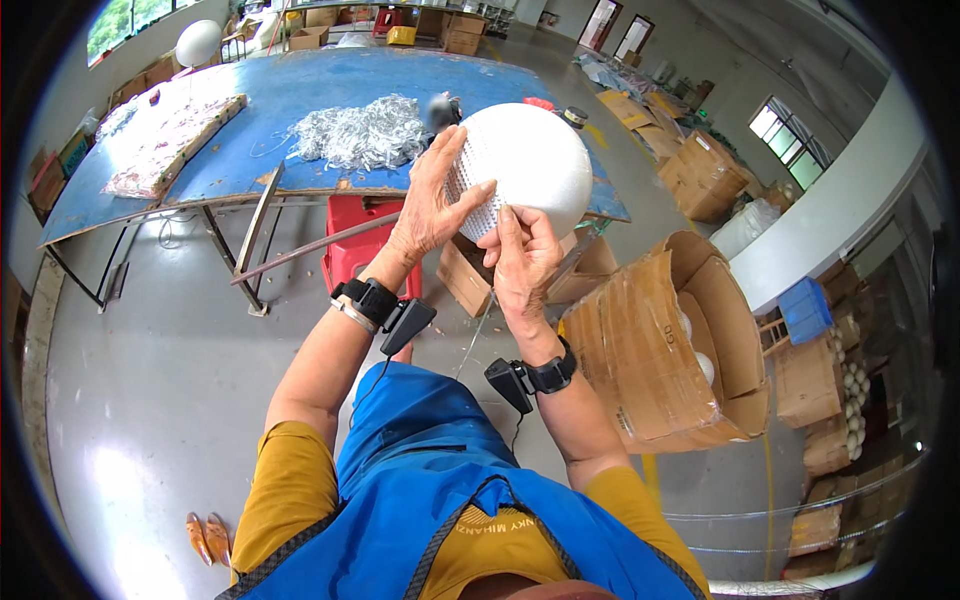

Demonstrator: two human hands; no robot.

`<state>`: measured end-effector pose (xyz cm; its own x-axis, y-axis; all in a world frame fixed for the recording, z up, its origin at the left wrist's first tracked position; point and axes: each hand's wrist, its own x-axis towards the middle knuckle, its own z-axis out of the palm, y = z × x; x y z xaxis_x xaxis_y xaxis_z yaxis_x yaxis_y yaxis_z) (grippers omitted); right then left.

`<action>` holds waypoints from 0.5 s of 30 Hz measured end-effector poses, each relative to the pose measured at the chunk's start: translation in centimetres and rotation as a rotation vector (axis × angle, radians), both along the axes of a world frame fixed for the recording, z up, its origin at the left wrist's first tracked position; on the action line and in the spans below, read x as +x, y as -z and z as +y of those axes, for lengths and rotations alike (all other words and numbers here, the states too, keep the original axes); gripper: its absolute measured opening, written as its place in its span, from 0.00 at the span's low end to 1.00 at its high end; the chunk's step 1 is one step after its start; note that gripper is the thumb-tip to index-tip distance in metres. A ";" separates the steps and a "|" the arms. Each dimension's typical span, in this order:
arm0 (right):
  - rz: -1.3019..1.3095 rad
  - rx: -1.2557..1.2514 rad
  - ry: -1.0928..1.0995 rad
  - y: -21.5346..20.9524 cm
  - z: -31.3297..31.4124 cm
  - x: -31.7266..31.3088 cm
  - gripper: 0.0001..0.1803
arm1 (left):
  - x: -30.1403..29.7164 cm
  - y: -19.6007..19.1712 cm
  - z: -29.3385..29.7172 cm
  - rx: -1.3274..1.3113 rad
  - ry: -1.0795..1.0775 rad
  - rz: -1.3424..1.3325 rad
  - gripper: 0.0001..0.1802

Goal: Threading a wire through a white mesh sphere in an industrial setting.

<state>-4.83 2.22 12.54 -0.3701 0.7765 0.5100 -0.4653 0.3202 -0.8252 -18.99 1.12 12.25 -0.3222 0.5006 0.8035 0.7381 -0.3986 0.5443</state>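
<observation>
White foam ball (pixel 540 160), round, raised before you: your left hand (pixel 430 205) flanks its left side, thumb and fingers apart; your right hand (pixel 525 258), just below, pinches thumb to forefinger, contents unclear.

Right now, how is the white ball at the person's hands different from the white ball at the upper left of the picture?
The near ball shows a grey dotted patch on its left side; the far ball looks plain white. The left hand touches the near ball; no hand touches the far ball. The near ball looks larger in the picture than the far ball. Both are white and rounded.
</observation>
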 end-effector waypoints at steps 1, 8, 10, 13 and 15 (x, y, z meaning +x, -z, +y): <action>-0.012 0.014 0.027 0.0 0.1 -0.1 0.06 | 0.0 0.0 0.1 0.001 0.002 -0.002 0.40; -0.079 -0.002 0.108 -0.4 0.3 -0.2 0.07 | 0.0 0.1 0.4 0.020 -0.006 0.023 0.39; -0.112 0.029 0.150 -0.5 0.2 -0.1 0.07 | 0.1 0.2 0.4 0.034 -0.006 0.036 0.39; -0.127 0.010 0.160 -0.6 0.3 -0.1 0.07 | 0.2 0.3 0.5 0.060 0.000 0.042 0.39; -0.126 0.003 0.164 -0.4 0.6 0.0 0.07 | 0.3 0.4 0.5 0.053 -0.003 0.036 0.39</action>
